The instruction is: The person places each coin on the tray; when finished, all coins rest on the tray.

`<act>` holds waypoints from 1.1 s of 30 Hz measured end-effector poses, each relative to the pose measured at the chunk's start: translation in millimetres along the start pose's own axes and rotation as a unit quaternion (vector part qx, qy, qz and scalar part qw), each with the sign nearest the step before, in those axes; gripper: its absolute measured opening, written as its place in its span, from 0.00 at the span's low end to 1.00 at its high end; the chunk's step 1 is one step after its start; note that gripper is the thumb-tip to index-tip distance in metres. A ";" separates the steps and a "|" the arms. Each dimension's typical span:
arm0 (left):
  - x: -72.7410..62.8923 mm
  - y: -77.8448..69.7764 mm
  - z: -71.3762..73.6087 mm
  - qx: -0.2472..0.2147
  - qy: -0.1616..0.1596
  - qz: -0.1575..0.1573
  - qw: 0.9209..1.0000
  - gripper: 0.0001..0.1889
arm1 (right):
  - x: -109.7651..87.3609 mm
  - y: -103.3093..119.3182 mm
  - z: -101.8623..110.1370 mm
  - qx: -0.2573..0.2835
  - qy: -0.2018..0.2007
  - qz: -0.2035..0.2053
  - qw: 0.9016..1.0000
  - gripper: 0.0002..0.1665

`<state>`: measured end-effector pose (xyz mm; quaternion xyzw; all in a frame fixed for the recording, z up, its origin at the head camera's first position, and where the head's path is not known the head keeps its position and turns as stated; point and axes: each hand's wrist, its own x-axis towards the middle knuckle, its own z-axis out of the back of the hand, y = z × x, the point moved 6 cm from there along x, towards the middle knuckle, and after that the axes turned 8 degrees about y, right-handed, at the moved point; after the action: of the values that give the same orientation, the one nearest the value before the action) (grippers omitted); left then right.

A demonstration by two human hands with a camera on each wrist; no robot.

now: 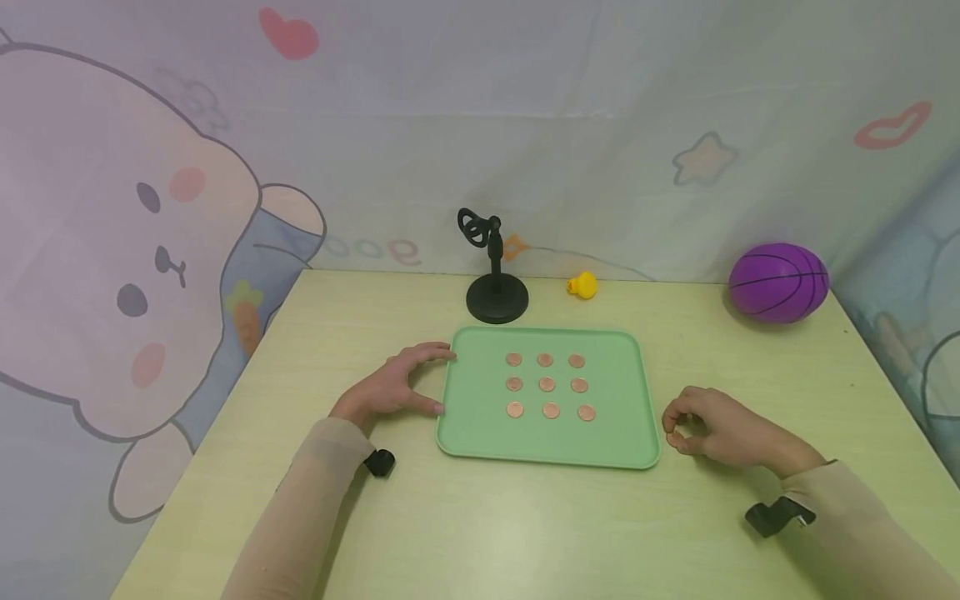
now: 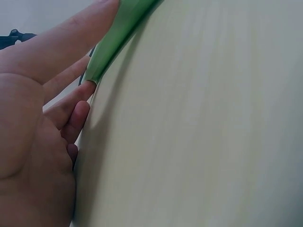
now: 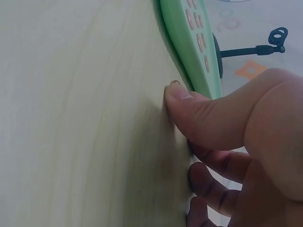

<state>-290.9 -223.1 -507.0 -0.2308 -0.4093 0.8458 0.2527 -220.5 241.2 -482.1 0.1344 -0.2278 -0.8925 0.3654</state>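
A light green tray (image 1: 480,433) lies on the table with several copper coins (image 1: 547,384) set out on it in neat rows. My left hand (image 1: 386,387) is at the tray's left side, thumb and fingers spread apart along the rim. In the left wrist view the fingertips (image 2: 86,88) touch the tray's edge (image 2: 106,49). Just right of the tray, my right hand (image 1: 720,429) is low by the tabletop. Its thumb and forefinger pinch a small copper coin (image 3: 175,82), of which only a thin edge shows beside the thumb.
Behind the tray stands a black stand (image 1: 497,297) with a round base and looped top. A small yellow toy piece (image 1: 582,286) lies to its right. A purple ball (image 1: 778,283) sits at the back right corner, near the patterned backdrop (image 1: 525,150).
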 end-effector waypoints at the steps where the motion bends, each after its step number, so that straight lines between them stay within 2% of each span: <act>1: 0.2 0.1 0.0 0.001 0.000 0.000 1.000 0.44 | 0.3 -0.4 -0.3 -0.002 0.002 -0.003 1.000 0.16; 17: 1.0 0.1 0.5 0.006 0.002 -0.001 1.000 0.45 | 1.3 5.6 0.9 -0.006 0.012 -0.016 1.000 0.18; 26: 0.2 -0.2 0.0 -0.007 0.000 0.003 1.000 0.45 | 1.4 11.6 1.8 0.026 0.010 0.000 1.000 0.19; 33: 1.2 0.8 0.3 -0.003 -0.002 -0.001 1.000 0.45 | 0.0 14.2 5.2 0.043 0.006 -0.001 0.999 0.15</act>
<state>-292.2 -223.0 -507.7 -0.2293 -0.4130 0.8445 0.2523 -214.2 233.9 -470.5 0.1558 -0.2639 -0.8814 0.3594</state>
